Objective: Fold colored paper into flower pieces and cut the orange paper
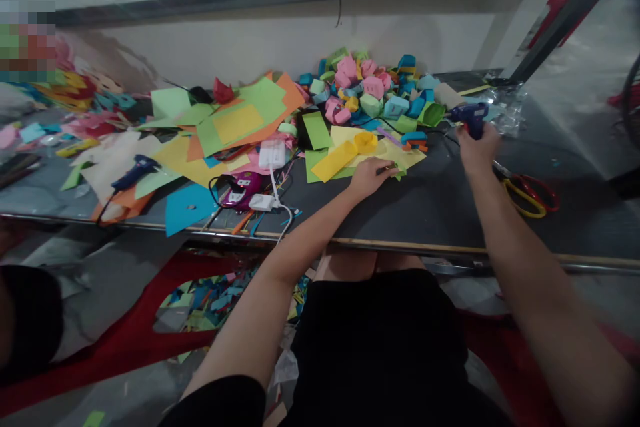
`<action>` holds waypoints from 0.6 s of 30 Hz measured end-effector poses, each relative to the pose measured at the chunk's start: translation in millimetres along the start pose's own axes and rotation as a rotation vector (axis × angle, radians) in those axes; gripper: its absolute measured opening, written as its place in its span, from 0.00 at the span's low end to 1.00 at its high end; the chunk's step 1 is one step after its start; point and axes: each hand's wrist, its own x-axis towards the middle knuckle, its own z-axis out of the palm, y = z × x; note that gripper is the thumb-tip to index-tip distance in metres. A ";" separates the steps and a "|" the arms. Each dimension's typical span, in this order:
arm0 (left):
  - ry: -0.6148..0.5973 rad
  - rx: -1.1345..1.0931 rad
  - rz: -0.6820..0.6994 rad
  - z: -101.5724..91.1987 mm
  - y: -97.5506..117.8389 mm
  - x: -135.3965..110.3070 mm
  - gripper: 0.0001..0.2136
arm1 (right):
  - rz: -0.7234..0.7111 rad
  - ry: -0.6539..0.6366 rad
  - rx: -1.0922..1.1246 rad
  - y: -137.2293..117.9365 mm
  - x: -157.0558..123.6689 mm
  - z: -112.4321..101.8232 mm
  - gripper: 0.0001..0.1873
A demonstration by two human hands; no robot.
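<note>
Paper in many colours lies all over the dark tabletop (440, 207). The right hand (477, 149) is closed around a blue glue gun (470, 119) and holds it up just above the tabletop, at the far right of the mess. A black cord runs from the gun back toward the paper. The left hand (371, 177) rests on a yellow sheet (405, 157) near the middle, with its fingers bent; I cannot tell if it grips the sheet or only presses on it. A yellow strip (336, 160) with a curled end lies just beside that hand. Scissors (530, 195) with red and yellow handles lie near the right arm. Behind the hands sits a pile (370, 90) of small folded pieces in pink, blue and green. Far to the left lies a second glue gun (134, 172) on loose sheets. A white power strip (271, 155) and a pink phone (243, 188) lie between it and the left hand.
</note>
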 end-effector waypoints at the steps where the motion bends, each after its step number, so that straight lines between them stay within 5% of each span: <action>1: -0.003 0.008 -0.010 -0.6 0.2 0.3 0.12 | 0.035 0.019 0.010 -5.7 -8.6 -0.2 0.08; 9: -0.005 0.024 -0.055 -4.9 1.3 0.7 0.09 | 0.030 0.131 0.007 -6.1 -20.1 -3.1 0.13; 18: 0.045 0.036 -0.098 -2.2 0.5 -0.6 0.08 | 0.070 0.059 -0.212 8.8 -21.9 -5.8 0.22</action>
